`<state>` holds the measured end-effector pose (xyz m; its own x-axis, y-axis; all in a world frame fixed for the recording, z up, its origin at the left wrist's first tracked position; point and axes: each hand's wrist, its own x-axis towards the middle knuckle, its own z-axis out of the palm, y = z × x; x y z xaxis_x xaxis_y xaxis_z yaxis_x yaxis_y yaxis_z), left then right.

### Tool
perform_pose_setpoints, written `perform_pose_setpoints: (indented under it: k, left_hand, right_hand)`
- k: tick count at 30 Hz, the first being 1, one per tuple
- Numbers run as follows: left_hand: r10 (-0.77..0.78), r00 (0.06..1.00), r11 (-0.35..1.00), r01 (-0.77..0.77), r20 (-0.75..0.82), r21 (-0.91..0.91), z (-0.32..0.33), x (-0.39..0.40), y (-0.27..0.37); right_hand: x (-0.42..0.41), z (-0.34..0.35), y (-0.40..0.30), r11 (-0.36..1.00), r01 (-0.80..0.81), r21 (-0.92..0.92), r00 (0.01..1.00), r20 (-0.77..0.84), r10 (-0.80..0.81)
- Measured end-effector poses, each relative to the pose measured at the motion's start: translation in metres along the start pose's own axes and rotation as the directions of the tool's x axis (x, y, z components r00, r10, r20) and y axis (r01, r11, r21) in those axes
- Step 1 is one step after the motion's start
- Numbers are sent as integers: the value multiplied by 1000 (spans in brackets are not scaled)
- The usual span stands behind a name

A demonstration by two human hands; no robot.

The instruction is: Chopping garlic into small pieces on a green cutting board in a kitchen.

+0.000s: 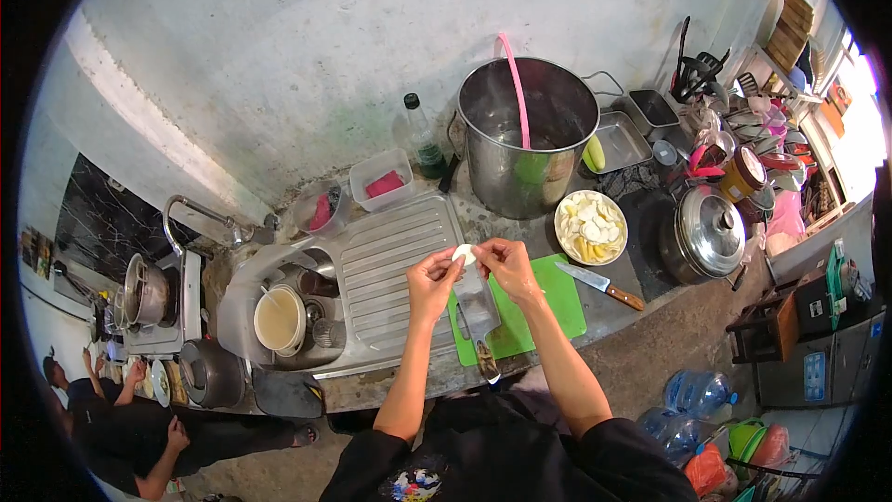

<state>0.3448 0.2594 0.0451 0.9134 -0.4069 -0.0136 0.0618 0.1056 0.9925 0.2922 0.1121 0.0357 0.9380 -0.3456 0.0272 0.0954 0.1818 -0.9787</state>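
My left hand [433, 282] and my right hand [507, 268] meet over the edge of the sink's drainboard, both pinching a round, pale slice [464, 254]; its exact kind cannot be told. Below them a cleaver [481, 314] lies across a green cutting board [550, 300], its handle towards me. To the right, a knife with a wooden handle [601, 286] rests partly on the board's edge. Beyond it stands a round plate [559, 240] heaped with pale slices and yellowish pieces. A yellow-green vegetable [594, 153] lies beside the big pot.
A tall steel pot [488, 181] with a pink hose stands behind the board. A bottle [426, 143] and plastic tubs [380, 202] are near the wall. A lidded pot [704, 237] stands right; a bucket [280, 321] sits in the sink. People in dark clothes [118, 425] work at far left.
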Motion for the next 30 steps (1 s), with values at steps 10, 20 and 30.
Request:
perform_pose_setpoints:
  k: [10,20,30]
  left_hand:
    - [-6,1000,1000,6,-18,3,-7,-1,-4]
    - [2,999,999,0,-32,51,-13,-3,4]
    - [-163,965,661,263,207,-703,-46,-1,-12]
  right_hand:
    - [0,9,2,999,33,-21,999,-23,-34]
    - [7,-6,-4,982,20,-189,1000,20,-17]
    - [14,-15,-5,911,307,275,912,188,-364]
